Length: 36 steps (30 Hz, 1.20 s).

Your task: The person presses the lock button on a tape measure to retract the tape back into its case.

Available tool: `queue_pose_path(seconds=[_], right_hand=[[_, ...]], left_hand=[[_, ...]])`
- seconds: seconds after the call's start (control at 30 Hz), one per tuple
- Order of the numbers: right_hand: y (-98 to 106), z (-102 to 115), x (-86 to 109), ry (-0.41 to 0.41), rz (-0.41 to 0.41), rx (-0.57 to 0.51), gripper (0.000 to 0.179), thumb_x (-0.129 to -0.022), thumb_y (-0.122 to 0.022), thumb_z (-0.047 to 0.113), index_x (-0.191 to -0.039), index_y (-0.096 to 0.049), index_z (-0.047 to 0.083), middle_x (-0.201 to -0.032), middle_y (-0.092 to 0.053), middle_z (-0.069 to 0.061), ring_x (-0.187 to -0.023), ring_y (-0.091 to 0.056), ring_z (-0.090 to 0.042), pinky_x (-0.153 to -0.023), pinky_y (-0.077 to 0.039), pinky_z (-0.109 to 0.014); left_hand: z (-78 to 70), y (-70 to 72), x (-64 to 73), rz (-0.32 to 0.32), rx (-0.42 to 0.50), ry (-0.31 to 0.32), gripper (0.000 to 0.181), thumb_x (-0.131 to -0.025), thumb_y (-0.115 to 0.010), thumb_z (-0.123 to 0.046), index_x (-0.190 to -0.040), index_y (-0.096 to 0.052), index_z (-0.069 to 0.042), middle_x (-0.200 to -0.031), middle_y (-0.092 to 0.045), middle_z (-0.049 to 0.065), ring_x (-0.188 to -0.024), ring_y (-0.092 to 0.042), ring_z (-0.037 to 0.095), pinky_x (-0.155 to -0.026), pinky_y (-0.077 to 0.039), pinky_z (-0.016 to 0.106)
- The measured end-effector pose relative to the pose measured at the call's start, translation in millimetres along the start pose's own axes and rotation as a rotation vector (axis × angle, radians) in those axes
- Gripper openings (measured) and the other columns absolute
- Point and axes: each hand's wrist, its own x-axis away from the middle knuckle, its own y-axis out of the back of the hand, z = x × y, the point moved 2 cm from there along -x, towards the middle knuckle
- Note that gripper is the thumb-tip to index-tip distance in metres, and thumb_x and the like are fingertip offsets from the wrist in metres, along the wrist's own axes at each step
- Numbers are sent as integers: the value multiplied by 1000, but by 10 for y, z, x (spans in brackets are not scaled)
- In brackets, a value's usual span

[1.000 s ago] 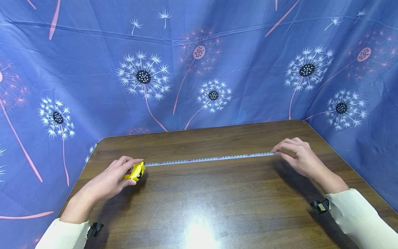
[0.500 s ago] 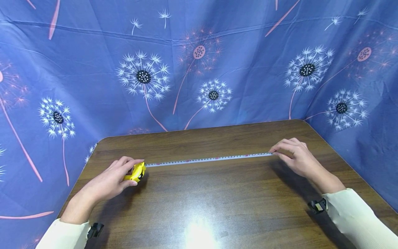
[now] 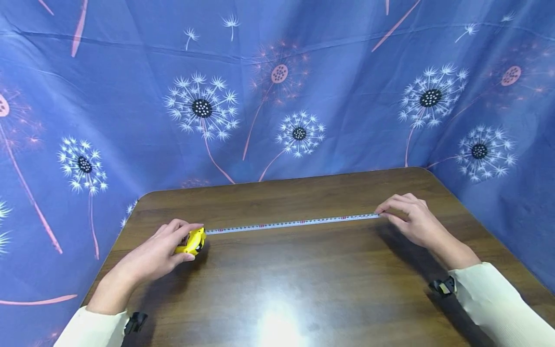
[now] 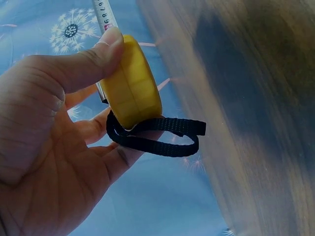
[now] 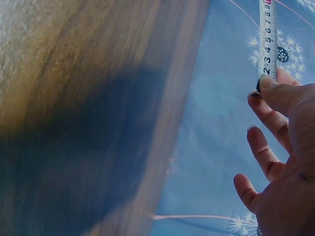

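My left hand [image 3: 160, 250] grips the yellow case of a tape measure [image 3: 192, 242], thumb on one side and fingers on the other. From the case a white blade [image 3: 282, 224] with black and red marks stretches across to the right. Its free end is pinched between thumb and forefinger of my right hand [image 3: 414, 217]. In the left wrist view the case [image 4: 133, 83] shows edge-on, with a black wrist strap [image 4: 167, 142] looped under it. The right wrist view shows the low numbers of the blade [image 5: 268, 44] near the thumb, the other fingers spread loosely.
Both hands are over a brown wood-grain table [image 3: 277, 270] with a bright light reflection near its front. A blue cloth [image 3: 347, 72] with dandelion prints hangs behind the table and along both sides. Each wrist carries a small black device [image 3: 443, 287].
The right hand has come slightly left with the blade's end, and the stretch of blade between the hands is a little shorter. The left hand keeps its grip on the case.
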Motion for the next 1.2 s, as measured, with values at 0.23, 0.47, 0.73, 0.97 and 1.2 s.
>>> queue_pose_path(seconds=[0.23, 0.47, 0.73, 0.97, 1.2], right_hand=[[-45, -36, -26, 46, -22, -3, 43, -73, -84, -11, -98, -77, 24, -99, -73, 8, -90, -56, -16, -74, -33, -40], [-20, -33, -63, 50, -13, -9, 43, -73, -84, -12, -97, -77, 23, -99, -73, 9, -90, -55, -13, -75, -33, -37], [-62, -23, -91, 60, -10, -25, 45, -72, -83, -13, -99, -77, 23, -98, -73, 9, -91, -57, -14, -75, -35, -33], [-88, -4, -113, 62, -11, -42, 44, -73, -83, -12, -99, -77, 23, -99, -73, 9, -93, -57, -14, -76, -35, -34], [-110, 5, -144, 99, -17, -39, 44, -72, -83, -12, -98, -77, 23, -98, -73, 9, -92, -59, -16, -77, -38, -33]], left_hand=[[-18, 12, 38, 7, 6, 18, 70, -86, -86, -18, -148, -53, -14, -127, -57, 5, -111, -55, 28, -93, -48, 52], [-42, 21, 22, 13, 16, 25, 70, -86, -86, -21, -149, -53, -15, -128, -56, 5, -112, -54, 27, -94, -47, 51], [-39, 22, 36, 20, 12, 33, 69, -87, -86, -20, -148, -54, -14, -127, -56, 5, -112, -54, 27, -94, -47, 51], [-40, 20, 39, 17, 12, 30, 70, -86, -86, -21, -148, -54, -13, -127, -57, 4, -112, -54, 26, -94, -47, 51], [-50, 14, 25, 5, 14, 9, 70, -86, -86, -20, -147, -55, -13, -125, -57, 4, -109, -55, 24, -92, -48, 49]])
